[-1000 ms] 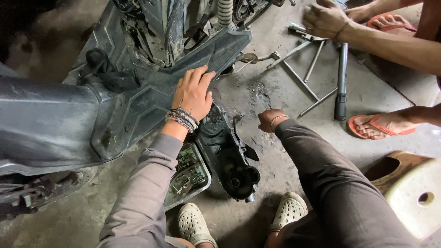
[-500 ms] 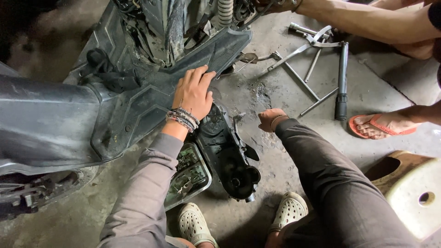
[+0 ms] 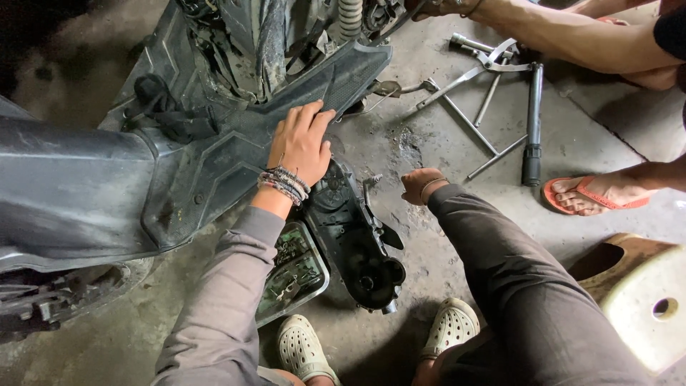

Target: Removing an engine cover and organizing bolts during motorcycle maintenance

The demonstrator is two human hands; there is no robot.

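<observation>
A small tray (image 3: 296, 275) is holding loose metal parts beside a black engine cover (image 3: 355, 239) lying on the concrete floor (image 3: 400, 154). The left hand (image 3: 300, 143) is resting open and flat on the scooter's black panel (image 3: 214, 164). The right hand (image 3: 418, 186) is curling loosely near the floor, gripping nothing.

I see grey sleeves (image 3: 221, 314) | multicoloured beaded bracelets (image 3: 284, 183) on my left wrist | black ribbed scooter panel (image 3: 214, 154) | black engine cover (image 3: 354, 239) | cream perforated clogs (image 3: 449, 327) | co-worker's orange-red sandal (image 3: 593, 196) | silver wrenches (image 3: 486, 78) | pale yellow stool (image 3: 643, 300) | grey oil-stained floor (image 3: 443, 143)
</observation>
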